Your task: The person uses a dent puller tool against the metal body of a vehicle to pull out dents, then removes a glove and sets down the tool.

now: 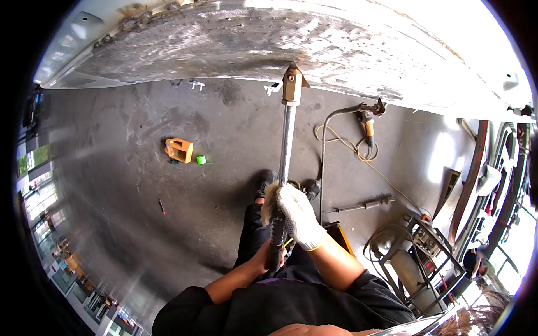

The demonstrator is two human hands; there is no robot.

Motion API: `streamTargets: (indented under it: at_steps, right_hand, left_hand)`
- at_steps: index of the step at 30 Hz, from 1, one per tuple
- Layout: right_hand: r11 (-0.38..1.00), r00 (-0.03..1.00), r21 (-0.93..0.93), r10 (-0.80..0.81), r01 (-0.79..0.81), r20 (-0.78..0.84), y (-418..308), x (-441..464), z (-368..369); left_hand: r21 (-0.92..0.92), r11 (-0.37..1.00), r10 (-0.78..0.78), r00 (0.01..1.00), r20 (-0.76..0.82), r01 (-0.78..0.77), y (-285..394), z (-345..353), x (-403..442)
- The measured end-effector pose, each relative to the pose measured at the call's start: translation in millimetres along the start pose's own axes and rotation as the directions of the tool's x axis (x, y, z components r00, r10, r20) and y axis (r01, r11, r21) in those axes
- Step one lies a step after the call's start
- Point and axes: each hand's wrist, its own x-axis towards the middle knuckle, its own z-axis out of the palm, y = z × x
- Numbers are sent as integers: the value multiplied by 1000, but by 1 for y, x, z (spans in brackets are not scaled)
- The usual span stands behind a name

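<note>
A slide-hammer dent puller (287,140) points up from my body toward a bare, scraped metal panel (235,45). Its brass-coloured head (292,87) overlaps the panel's lower edge; whether the tip touches the metal I cannot tell. My right hand (297,215), in a white knit glove, wraps the tool where the bright rod meets the black grip (276,232). Lower down, close to my waist, my left hand (262,260) closes on the black handle, its fingers partly hidden behind it.
An orange angle grinder (368,129) with a coiled cord lies right. Nearby are a black cable (323,162), a rod-like tool (364,206) and a wheeled machine cart (417,263). Leftward sit an orange container (179,150), a green roll (201,159) and a red pen-like item (161,206).
</note>
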Motion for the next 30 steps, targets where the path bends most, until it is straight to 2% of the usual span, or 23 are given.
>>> streamTargets:
  at_steps: [1, 3, 5, 6, 7, 9, 10, 11, 12, 13, 14, 15, 17, 18, 19, 21, 24, 27, 29, 30]
  right_hand:
    - [1000, 999, 27, 7, -8, 43, 0, -1, 0]
    - [998, 996, 56, 14, -18, 83, -2, -2, 3]
    - [991, 984, -61, -109, 119, 138, -6, -5, 9]
    - [989, 971, 67, -145, 135, 189, 2, -5, 9]
    - [988, 970, 68, -149, 138, 191, 3, -8, 11]
    - [970, 974, 241, -16, -40, 228, 0, -16, 14]
    - [957, 976, 267, 53, -111, 213, -5, -19, 15]
    - [957, 976, 268, 53, -110, 213, -8, -17, 16]
    - [986, 980, 137, 70, -96, 185, -12, -14, 18]
    - [997, 985, 3, 80, -81, 153, -16, -10, 20]
    - [996, 993, 51, 75, -80, 89, -25, -4, 27]
    - [997, 997, 33, 62, -64, 41, -33, 3, 32]
    - [999, 999, 12, -41, 41, 22, -48, 20, 33]
    - [998, 998, -27, -59, 59, -1, -60, 25, 37]
    - [996, 997, 31, -81, 81, -19, -59, 31, 37]
    - [995, 995, 36, -90, 92, -40, -68, 37, 39]
    - [995, 995, 76, -59, 65, -76, -73, 38, 43]
    - [1000, 1000, -25, 12, -13, -21, -31, 13, 37]
    - [996, 999, 91, 26, -22, -37, 11, -16, 42]
    - [994, 995, 52, 99, -98, -13, 2, -17, 43]
  left_hand:
    - [-1, 1000, -2, 1000, 2, 2, 0, -1, -5]
    - [-33, 991, -126, 989, 78, 129, -6, -3, -17]
    - [-79, 981, -168, 977, 133, 179, -8, 1, -30]
    - [-41, 977, -202, 972, 120, 208, -4, 11, -40]
    - [-2, 972, -235, 966, 106, 237, -1, 19, -47]
    - [56, 979, -204, 972, 120, 198, -10, 7, -52]
    - [12, 975, -223, 966, 134, 223, -13, 0, -53]
    - [-34, 969, -239, 960, 148, 246, -16, -6, -53]
    - [-30, 969, -238, 960, 147, 245, -17, -13, -55]
    - [4, 984, -177, 976, 123, 178, -16, -20, -56]
    - [35, 993, -115, 988, 101, 112, -15, -21, -58]
    - [37, 993, -116, 988, 101, 113, -15, -23, -59]
    - [59, 996, -69, 992, 107, 63, -7, -18, -64]
    - [60, 996, -68, 992, 107, 62, -6, -15, -66]
    - [59, 996, -72, 993, 95, 67, -6, -13, -68]
    - [55, 996, -81, 993, 82, 77, -4, -13, -70]
    - [91, 994, -71, 994, 85, 64, -2, -12, -69]
    - [68, 992, -111, 992, 54, 107, 1, -14, -72]
    - [132, 982, -145, 987, 75, 134, -10, -39, -65]
    - [125, 983, -143, 987, 76, 133, -18, -40, -62]
